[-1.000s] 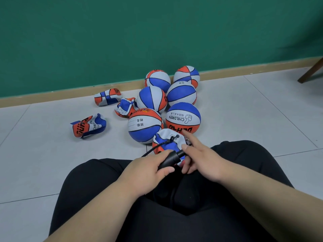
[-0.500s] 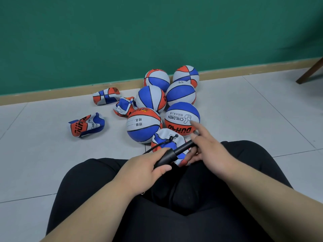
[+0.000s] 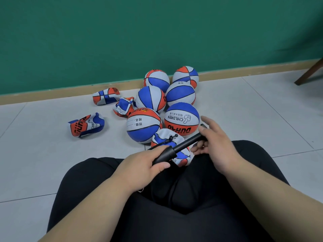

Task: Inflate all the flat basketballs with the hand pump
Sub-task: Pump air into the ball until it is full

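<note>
- your left hand (image 3: 146, 165) wraps the thick black barrel of the pump (image 3: 176, 149), with the fingers curled over the top and the thumb on the near side.
- your right hand (image 3: 216, 144) holds the pump's thin far end. the lower fingers curl round the rod and the index finger sticks out straight above it.
- the pump lies slanted over the front of your lap, low at the left hand and higher at the right, with part of the rod showing outside the barrel.
- a thin black hose (image 3: 158, 144) arcs from the barrel side to a fitting on top of the near flat ball (image 3: 181, 155).
- that ball sits crumpled on the floor (image 3: 244, 110) between your knees, right under the pump and against the front of the round balls.
- six round balls (image 3: 181, 117) cluster behind it, reaching back to the green wall (image 3: 157, 32).
- three more flat balls lie to the left of the cluster: the left one (image 3: 86, 124) lies apart, the middle one (image 3: 125, 106) touches the round balls, and the far one (image 3: 106, 96) is near the skirting.
- a chair leg (image 3: 309, 72) shows at the far right.
</note>
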